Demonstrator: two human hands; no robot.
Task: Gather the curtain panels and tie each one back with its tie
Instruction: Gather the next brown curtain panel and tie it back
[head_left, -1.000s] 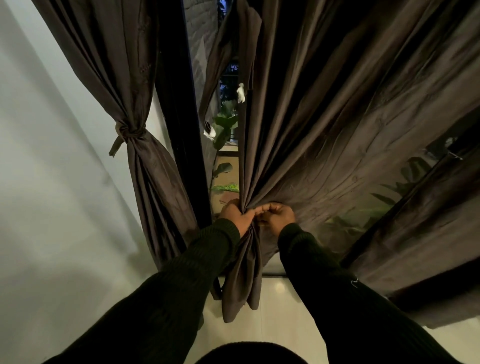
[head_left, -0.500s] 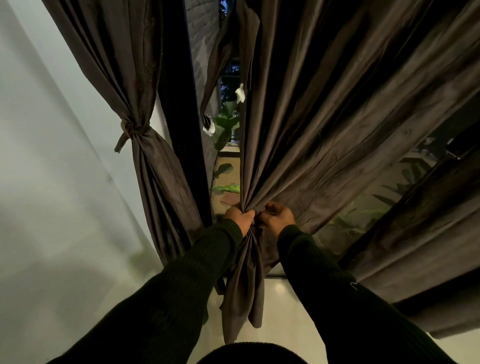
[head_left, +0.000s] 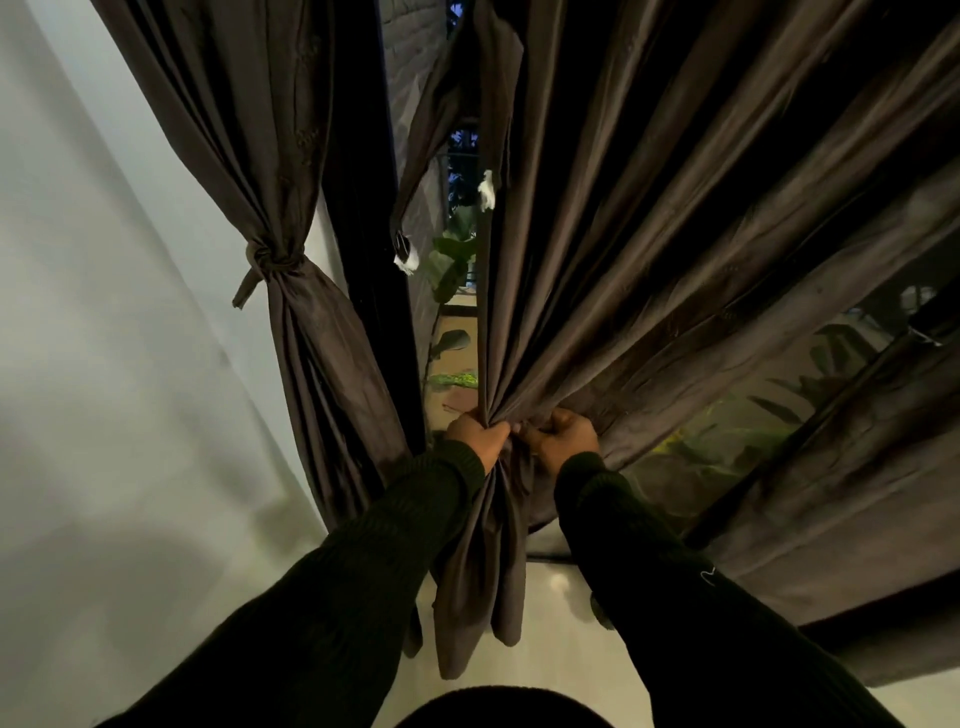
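A dark brown curtain panel (head_left: 649, 249) hangs in front of me, its folds drawn together at waist height. My left hand (head_left: 475, 439) grips the gathered bunch from the left. My right hand (head_left: 563, 441) grips the same bunch from the right, knuckles toward me. The two hands nearly touch. The panel's loose lower end (head_left: 483, 587) hangs between my forearms. To the left, another brown panel (head_left: 291, 218) is bound at its middle by a knotted tie (head_left: 267, 260). I cannot make out a tie in either hand.
A black window post (head_left: 371, 291) stands between the two panels. A thin fabric strip (head_left: 415, 171) with a white tip hangs beside it. Glass with plants behind it (head_left: 727, 441) shows at the right. A pale wall (head_left: 104, 364) fills the left, and a light floor (head_left: 550, 675) lies below.
Both hands have stayed on the gathered folds. The bunch looks tighter, the lower end hangs longer, and more glass shows at the right.
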